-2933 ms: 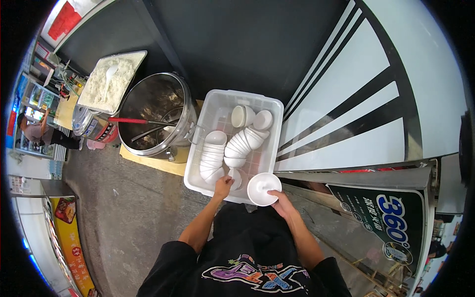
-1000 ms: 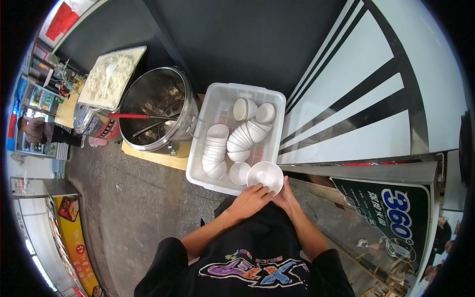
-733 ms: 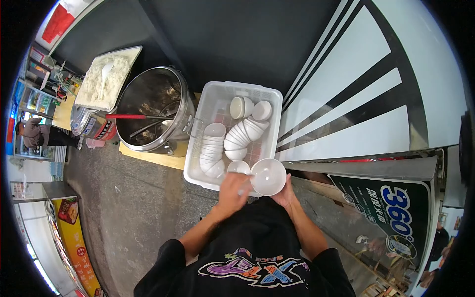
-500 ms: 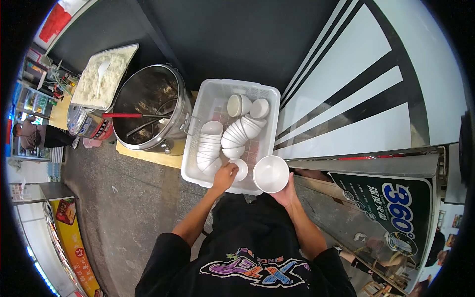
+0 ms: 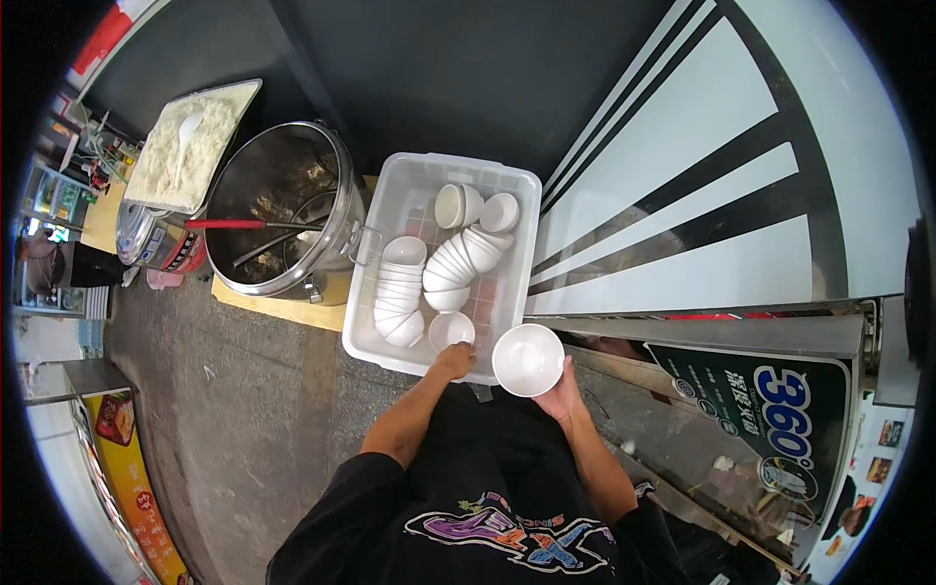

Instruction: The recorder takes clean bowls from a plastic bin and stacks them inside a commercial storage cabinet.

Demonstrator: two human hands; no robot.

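A white plastic tub stands before me with curved stacks of white bowls lying in it. At its near end, a single white bowl sits beside the left stack. My left hand is closed at that bowl's near rim, fingers pinching the edge; the fingertips are partly hidden. Right of the tub's near corner, my right hand grips a larger-looking white bowl by its side, opening up. In this bowl only bare white inside shows.
Left of the tub stands a large steel pot with a red-handled ladle across it. Behind it lies a tray of white grain-like food with a white spoon. A dark wall and a striped white panel border the tub.
My left hand has shifted right and nearer me, along the single bowl's rim, and that bowl's opening shows more. My right hand's bowl has come slightly nearer. The whole view has shifted a little.
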